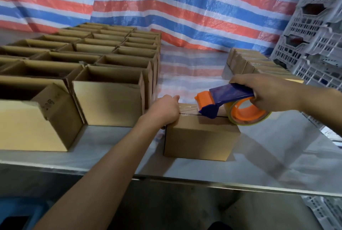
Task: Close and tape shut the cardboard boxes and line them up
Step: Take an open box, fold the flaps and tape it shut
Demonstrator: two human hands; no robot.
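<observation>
Head view. Left hand (164, 111): fingers bent close together over the left end of the top of a closed brown cardboard box (199, 141), thumb down on its near edge, gripping it. Right hand (266, 93): fingers wrapped round the handle of a blue and orange plastic tape dispenser (227, 98), which carries a roll of clear yellowish tape (248, 118) on an orange core. The dispenser's nose sits on the box top at the centre seam, just right of the left hand; a short strip of clear tape (188, 109) lies over the seam between the two. The box stands near the front edge of a shiny grey table (277, 155). Near its left side: rows of open-topped brown cardboard boxes (109, 100), flaps upright. Far right of the table, well apart: a row of closed brown boxes (248, 61). Behind: red, white and blue striped tarpaulin (185, 8). Right edge: stacked grey plastic crates (314, 26).
</observation>
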